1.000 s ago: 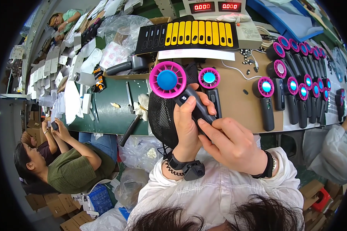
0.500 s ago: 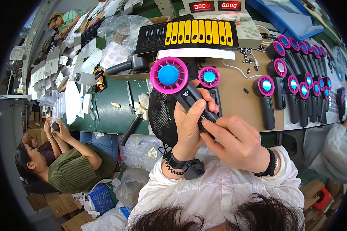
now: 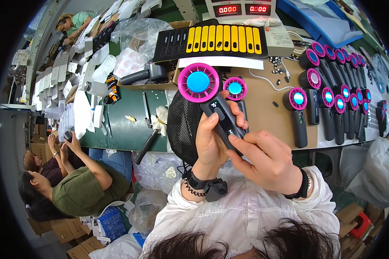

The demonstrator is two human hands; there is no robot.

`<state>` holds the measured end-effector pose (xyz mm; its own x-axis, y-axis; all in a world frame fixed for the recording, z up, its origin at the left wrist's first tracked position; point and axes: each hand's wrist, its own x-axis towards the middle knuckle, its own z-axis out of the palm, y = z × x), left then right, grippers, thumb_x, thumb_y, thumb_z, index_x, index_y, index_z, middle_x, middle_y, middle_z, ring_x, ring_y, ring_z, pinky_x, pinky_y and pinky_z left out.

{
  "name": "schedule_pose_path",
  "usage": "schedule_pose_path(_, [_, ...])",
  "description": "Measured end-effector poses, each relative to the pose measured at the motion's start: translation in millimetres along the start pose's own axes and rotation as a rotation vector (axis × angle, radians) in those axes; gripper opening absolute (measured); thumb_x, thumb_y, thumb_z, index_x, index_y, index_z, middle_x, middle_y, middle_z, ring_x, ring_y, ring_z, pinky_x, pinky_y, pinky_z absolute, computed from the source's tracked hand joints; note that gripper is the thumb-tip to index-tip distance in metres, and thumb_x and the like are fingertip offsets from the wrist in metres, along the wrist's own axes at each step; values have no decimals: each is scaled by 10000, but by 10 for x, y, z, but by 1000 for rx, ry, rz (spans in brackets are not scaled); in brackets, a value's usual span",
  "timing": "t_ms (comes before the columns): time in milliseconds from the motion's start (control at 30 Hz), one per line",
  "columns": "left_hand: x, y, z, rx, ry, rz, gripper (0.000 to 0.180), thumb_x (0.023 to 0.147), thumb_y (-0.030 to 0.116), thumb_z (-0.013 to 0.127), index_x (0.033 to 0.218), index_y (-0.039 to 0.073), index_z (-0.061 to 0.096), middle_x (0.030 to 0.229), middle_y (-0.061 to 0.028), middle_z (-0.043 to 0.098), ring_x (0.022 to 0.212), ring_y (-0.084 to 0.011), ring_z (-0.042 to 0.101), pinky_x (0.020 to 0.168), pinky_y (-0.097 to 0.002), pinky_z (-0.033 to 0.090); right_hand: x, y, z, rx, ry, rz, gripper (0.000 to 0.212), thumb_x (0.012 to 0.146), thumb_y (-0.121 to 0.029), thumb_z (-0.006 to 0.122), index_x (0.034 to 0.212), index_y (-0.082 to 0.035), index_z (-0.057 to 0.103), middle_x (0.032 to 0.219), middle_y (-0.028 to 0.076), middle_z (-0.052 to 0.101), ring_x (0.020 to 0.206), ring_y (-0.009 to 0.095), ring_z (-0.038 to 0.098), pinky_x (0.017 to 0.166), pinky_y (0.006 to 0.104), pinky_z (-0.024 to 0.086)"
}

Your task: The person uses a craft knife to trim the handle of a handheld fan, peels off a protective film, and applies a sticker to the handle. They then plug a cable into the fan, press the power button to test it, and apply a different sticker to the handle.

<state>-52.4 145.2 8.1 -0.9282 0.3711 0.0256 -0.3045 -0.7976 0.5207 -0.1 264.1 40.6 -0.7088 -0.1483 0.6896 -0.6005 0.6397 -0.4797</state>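
Note:
A handheld fan (image 3: 199, 83) with a magenta ring, a blue hub and a dark grey handle is tilted up and to the left in front of me. My left hand (image 3: 209, 134) is wrapped round its handle, the thumb lying beside a dark oval button. With bent fingers, my right hand (image 3: 266, 159) touches the lower end of the same handle; whether it also holds a small part there is hidden. Just behind stands a second fan (image 3: 235, 88) of the same kind, partly covered by my left hand.
Rows of similar fans (image 3: 298, 99) stand at the right. Behind my hands lies a black sheet with yellow strips (image 3: 222, 39), below a meter with red digits (image 3: 246, 9). A hammer (image 3: 147, 146) and a black mesh bag (image 3: 183, 125) are at the left, near a seated co-worker (image 3: 82, 185).
The held fan's head has shifted slightly right and down. My left thumb has moved up the handle, uncovering the button. My right hand stays at the lower end.

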Motion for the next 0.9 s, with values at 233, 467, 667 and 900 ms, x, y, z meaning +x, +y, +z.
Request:
schedule_pose_path(233, [-24,-15,-44,134,28,12,500,846,261,501,1254,16,346,961,-137,516,798,-198,552,704,-337,501,-20,0,-7,28,-5,22,320,597,-37,748,903,-27,656,738,45,539,556,159,531,475,259,444])
schedule_pose_path(467, [-25,-2,9,162,0,39,574,806,198,557,1291,13,312,999,-140,517,815,-204,559,735,-339,512,-23,2,-18,27,19,24,318,595,-37,751,899,-28,660,731,44,541,551,157,529,472,257,440])
schedule_pose_path(667, [-53,9,54,160,-26,66,634,756,112,582,1313,22,292,1018,-123,496,845,-199,548,775,-351,502,-58,-16,-64,16,34,28,310,592,-31,756,888,-23,663,749,56,560,544,160,528,473,259,443])
schedule_pose_path(900, [-32,10,-18,72,-80,128,695,716,72,587,1330,34,263,1026,-117,468,870,-205,524,825,-365,469,-97,-9,-65,36,82,-7,303,594,-22,767,878,-11,661,835,92,607,593,180,574,491,261,459])
